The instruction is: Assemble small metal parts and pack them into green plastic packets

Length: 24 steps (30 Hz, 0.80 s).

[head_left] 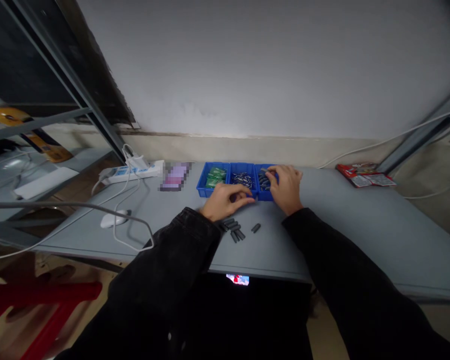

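Three blue bins stand in a row near the wall: the left bin (pixel 202 187) holds green pieces (pixel 215 176), the middle one small metal pins (pixel 242 180), the right one dark grey pieces (pixel 263 181). My right hand (pixel 287 187) is over the right bin, its thumb and fingers pinched at a dark piece. In front of the middle bin is my left hand (pixel 228 200), fingers curled together; what they hold is too small to name. Several dark grey pieces (pixel 233 227) lie on the table below it, and a single one (pixel 256 228) lies apart to their right.
A power strip (pixel 135 171) with white cables, a white mouse (pixel 113 219) and a pixelated flat object (pixel 174 176) are on the left of the grey table (pixel 341 225). A red packet (pixel 365 175) lies at the right back. Metal frame posts rise at both sides.
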{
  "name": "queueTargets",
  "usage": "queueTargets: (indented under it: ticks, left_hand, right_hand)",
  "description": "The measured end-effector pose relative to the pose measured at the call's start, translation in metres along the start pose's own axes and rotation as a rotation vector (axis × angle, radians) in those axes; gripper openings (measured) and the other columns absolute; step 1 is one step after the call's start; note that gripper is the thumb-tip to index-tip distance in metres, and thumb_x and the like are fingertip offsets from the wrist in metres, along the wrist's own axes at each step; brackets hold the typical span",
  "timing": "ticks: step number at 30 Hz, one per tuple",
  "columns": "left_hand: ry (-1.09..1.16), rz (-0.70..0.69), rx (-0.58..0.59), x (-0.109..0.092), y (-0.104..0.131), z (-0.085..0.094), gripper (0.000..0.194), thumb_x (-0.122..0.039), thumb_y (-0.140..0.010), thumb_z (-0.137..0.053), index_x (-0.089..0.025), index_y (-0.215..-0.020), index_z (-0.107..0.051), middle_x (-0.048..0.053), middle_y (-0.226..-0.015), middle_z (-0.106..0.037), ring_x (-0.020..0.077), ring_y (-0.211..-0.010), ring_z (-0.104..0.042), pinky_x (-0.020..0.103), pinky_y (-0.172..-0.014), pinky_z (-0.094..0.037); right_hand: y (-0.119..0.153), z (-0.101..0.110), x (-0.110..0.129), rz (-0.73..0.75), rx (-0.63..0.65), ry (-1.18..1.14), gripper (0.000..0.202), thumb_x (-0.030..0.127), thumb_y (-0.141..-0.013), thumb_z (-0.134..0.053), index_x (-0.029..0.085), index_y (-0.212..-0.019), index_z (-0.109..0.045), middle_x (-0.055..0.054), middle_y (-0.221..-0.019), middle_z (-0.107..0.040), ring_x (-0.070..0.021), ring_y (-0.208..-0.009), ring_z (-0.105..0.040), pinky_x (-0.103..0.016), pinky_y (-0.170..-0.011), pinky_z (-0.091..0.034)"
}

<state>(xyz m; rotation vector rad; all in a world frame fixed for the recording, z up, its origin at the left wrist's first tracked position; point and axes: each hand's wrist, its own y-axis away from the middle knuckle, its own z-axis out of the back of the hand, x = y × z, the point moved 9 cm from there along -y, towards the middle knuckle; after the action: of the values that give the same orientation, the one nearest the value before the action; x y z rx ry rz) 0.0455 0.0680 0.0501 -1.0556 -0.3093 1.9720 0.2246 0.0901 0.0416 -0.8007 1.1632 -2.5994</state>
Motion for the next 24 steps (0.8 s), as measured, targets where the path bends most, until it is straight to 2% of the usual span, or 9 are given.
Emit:
queueTargets:
  ticks: [4,7,10,12,18,24]
  left_hand:
    - [-0.034,-0.079,0.297,-0.015,0.008,-0.03,0.032,-0.043,-0.084,-0.078,-0.019,-0.105,-0.076,0.003,-0.081,-0.073,0.0128,-0.067,-0.063,0.025,-0.066,-0.05]
    - [-0.086,-0.122,0.397,-0.023,0.013,-0.041,0.04,-0.048,-0.08,-0.08,-0.021,-0.109,-0.075,0.004,-0.086,-0.074,0.0171,-0.079,-0.067,0.029,-0.075,-0.051]
    - [-0.124,-0.136,0.435,-0.026,0.014,-0.045,0.039,-0.049,-0.077,-0.083,-0.021,-0.103,-0.076,0.002,-0.078,-0.071,0.0187,-0.078,-0.067,0.03,-0.073,-0.05]
    - [-0.125,-0.153,0.456,-0.027,0.015,-0.048,0.032,-0.046,-0.077,-0.084,-0.021,-0.096,-0.076,0.001,-0.074,-0.069,0.018,-0.076,-0.066,0.029,-0.07,-0.049]
    - [-0.083,-0.172,0.431,-0.025,0.015,-0.051,0.009,-0.03,-0.086,-0.074,-0.022,-0.091,-0.076,0.002,-0.076,-0.069,0.0174,-0.077,-0.067,0.031,-0.073,-0.053]
    - [-0.061,-0.153,0.385,-0.02,0.015,-0.049,0.011,-0.02,-0.088,-0.069,-0.02,-0.098,-0.075,0.003,-0.083,-0.069,0.0163,-0.079,-0.066,0.031,-0.076,-0.054]
  right_hand:
    - [-0.001,0.003,-0.026,-0.114,-0.027,0.053,0.024,0.035,-0.096,-0.055,0.018,-0.089,-0.069,-0.013,-0.084,-0.069,-0.0336,-0.099,-0.052,-0.057,-0.095,-0.027]
    - [-0.001,0.005,-0.034,-0.176,-0.042,0.052,0.02,0.03,-0.094,-0.055,0.018,-0.093,-0.071,-0.013,-0.087,-0.072,-0.0336,-0.098,-0.054,-0.059,-0.096,-0.025]
    - [-0.003,0.011,-0.028,-0.175,-0.088,0.009,0.022,0.021,-0.093,-0.053,0.018,-0.11,-0.068,-0.012,-0.097,-0.073,-0.0327,-0.104,-0.057,-0.057,-0.098,-0.026]
    - [-0.004,0.014,-0.019,-0.137,-0.108,-0.01,0.025,0.019,-0.092,-0.053,0.019,-0.114,-0.065,-0.012,-0.098,-0.073,-0.0322,-0.105,-0.057,-0.057,-0.099,-0.027]
    - [0.0,0.011,0.007,-0.043,-0.081,-0.033,0.015,0.019,-0.093,-0.052,0.021,-0.102,-0.065,-0.01,-0.094,-0.072,-0.0306,-0.1,-0.058,-0.055,-0.099,-0.029]
    - [0.006,0.008,0.035,0.076,-0.017,-0.104,0.016,0.016,-0.092,-0.05,0.021,-0.098,-0.063,-0.005,-0.09,-0.071,-0.0266,-0.094,-0.059,-0.049,-0.096,-0.033]
